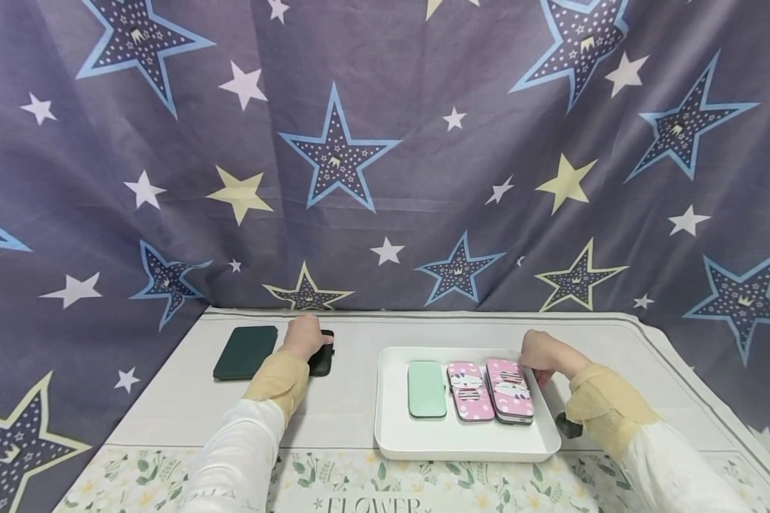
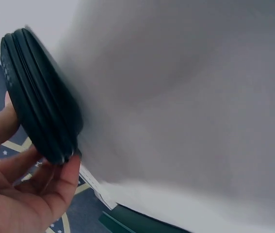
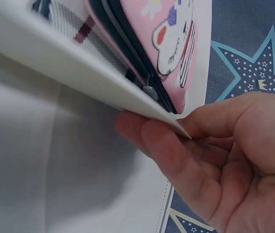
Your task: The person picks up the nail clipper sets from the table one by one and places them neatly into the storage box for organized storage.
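Observation:
My left hand (image 1: 304, 337) grips a dark zippered case (image 1: 321, 360) at the table's back left. In the left wrist view, the thumb and fingers hold this case (image 2: 40, 97) on its edge, its zip side showing. Beside it lies a flat dark green case (image 1: 247, 353). My right hand (image 1: 545, 354) pinches the right rim of a white tray (image 1: 468, 450), thumb inside and fingers under the wall in the right wrist view. The tray holds a mint green case (image 1: 426, 389) and two pink cat-print cases (image 1: 470, 392); the right pink case (image 3: 171, 39) lies over a plaid surface.
A small black object (image 1: 568, 426) sits on the table right of the tray, beside my right wrist. A floral cloth strip (image 1: 135, 474) with lettering runs along the front. Behind the white table (image 1: 353, 399) hangs a star-print curtain (image 1: 385, 206).

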Demonstrator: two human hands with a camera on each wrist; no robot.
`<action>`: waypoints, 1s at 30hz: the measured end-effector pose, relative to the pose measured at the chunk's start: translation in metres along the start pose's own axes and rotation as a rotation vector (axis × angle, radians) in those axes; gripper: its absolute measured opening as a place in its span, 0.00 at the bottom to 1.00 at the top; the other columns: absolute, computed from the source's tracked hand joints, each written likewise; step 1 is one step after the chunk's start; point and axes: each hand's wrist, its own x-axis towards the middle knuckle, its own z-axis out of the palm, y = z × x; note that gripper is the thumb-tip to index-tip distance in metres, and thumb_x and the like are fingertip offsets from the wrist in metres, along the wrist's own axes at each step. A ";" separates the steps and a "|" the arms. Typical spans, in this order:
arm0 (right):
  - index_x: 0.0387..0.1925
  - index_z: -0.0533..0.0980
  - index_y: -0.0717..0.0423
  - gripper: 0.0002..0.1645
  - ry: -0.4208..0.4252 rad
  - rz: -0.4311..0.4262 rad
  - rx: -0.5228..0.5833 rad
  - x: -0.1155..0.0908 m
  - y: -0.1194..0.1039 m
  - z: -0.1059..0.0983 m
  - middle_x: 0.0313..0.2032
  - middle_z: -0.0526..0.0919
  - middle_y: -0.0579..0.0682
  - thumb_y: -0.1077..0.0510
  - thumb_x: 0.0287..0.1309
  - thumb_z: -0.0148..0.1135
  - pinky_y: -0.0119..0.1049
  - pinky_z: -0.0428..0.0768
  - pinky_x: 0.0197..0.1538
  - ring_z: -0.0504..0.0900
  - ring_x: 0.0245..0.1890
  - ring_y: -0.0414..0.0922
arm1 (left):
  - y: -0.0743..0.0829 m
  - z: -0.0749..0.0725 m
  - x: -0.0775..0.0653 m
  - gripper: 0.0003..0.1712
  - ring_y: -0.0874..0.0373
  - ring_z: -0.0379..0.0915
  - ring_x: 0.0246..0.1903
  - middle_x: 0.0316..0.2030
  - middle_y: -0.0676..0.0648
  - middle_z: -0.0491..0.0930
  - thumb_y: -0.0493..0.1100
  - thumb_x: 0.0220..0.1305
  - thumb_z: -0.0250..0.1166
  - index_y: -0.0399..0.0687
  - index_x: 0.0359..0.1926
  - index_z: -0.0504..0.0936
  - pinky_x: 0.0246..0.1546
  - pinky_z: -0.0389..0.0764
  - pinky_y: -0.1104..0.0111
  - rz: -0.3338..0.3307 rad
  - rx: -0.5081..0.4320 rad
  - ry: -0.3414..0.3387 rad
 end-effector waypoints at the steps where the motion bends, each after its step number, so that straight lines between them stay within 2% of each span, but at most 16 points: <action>1: 0.16 0.72 0.61 0.10 0.001 0.000 0.003 0.000 0.000 0.000 0.10 0.74 0.51 0.70 0.47 0.48 0.35 0.81 0.19 0.77 0.08 0.41 | 0.000 0.000 0.000 0.30 0.39 0.77 0.38 0.37 0.30 0.80 0.51 0.49 0.74 0.27 0.39 0.79 0.42 0.79 0.54 -0.021 -0.027 0.012; 4: 0.16 0.72 0.62 0.10 0.001 -0.001 0.011 0.000 0.000 0.000 0.10 0.74 0.52 0.70 0.46 0.48 0.36 0.81 0.20 0.77 0.08 0.41 | -0.001 0.001 0.001 0.33 0.38 0.77 0.38 0.37 0.29 0.79 0.51 0.44 0.77 0.27 0.41 0.77 0.41 0.80 0.53 -0.080 -0.099 0.042; 10: 0.20 0.75 0.65 0.08 -0.007 0.012 0.014 0.001 0.000 0.001 0.12 0.76 0.54 0.69 0.48 0.50 0.37 0.82 0.21 0.79 0.09 0.43 | -0.003 -0.001 0.001 0.32 0.37 0.78 0.36 0.38 0.27 0.79 0.46 0.39 0.80 0.26 0.40 0.79 0.39 0.81 0.53 -0.189 -0.235 0.088; 16: 0.18 0.75 0.64 0.09 -0.013 0.009 0.016 0.001 0.001 0.000 0.12 0.76 0.54 0.69 0.49 0.50 0.37 0.82 0.21 0.79 0.10 0.43 | -0.002 -0.008 -0.004 0.25 0.36 0.78 0.37 0.37 0.26 0.80 0.43 0.41 0.78 0.25 0.35 0.82 0.40 0.80 0.53 -0.181 -0.281 0.161; 22: 0.19 0.75 0.65 0.09 -0.010 0.008 0.007 0.000 0.000 -0.001 0.11 0.76 0.54 0.69 0.50 0.51 0.36 0.82 0.21 0.78 0.09 0.42 | -0.009 -0.005 0.007 0.17 0.36 0.77 0.39 0.36 0.32 0.82 0.45 0.40 0.78 0.35 0.27 0.85 0.44 0.78 0.51 -0.183 -0.258 0.135; 23: 0.20 0.75 0.65 0.09 -0.009 0.008 0.004 0.000 0.000 -0.001 0.11 0.77 0.54 0.68 0.50 0.51 0.36 0.82 0.21 0.78 0.09 0.42 | -0.011 -0.003 0.010 0.16 0.37 0.77 0.36 0.33 0.34 0.82 0.46 0.38 0.78 0.38 0.24 0.85 0.40 0.79 0.53 -0.167 -0.249 0.161; 26: 0.20 0.75 0.65 0.09 -0.011 0.006 0.001 0.000 0.000 -0.001 0.12 0.77 0.54 0.69 0.50 0.51 0.36 0.82 0.20 0.78 0.09 0.42 | -0.014 -0.001 0.013 0.16 0.39 0.77 0.36 0.32 0.39 0.82 0.47 0.37 0.78 0.41 0.24 0.83 0.39 0.78 0.54 -0.157 -0.247 0.155; 29: 0.20 0.75 0.65 0.09 -0.014 0.006 0.004 0.000 0.000 0.000 0.12 0.77 0.54 0.69 0.50 0.50 0.36 0.82 0.20 0.79 0.10 0.42 | -0.012 -0.003 0.007 0.17 0.38 0.76 0.40 0.34 0.38 0.83 0.45 0.39 0.78 0.40 0.28 0.84 0.43 0.78 0.54 -0.176 -0.312 0.156; 30: 0.20 0.75 0.65 0.09 -0.015 0.006 0.008 0.000 0.001 0.000 0.12 0.77 0.54 0.69 0.50 0.50 0.36 0.82 0.21 0.79 0.10 0.42 | -0.011 -0.006 0.003 0.17 0.38 0.75 0.45 0.38 0.38 0.82 0.44 0.42 0.77 0.38 0.32 0.84 0.48 0.76 0.53 -0.201 -0.346 0.127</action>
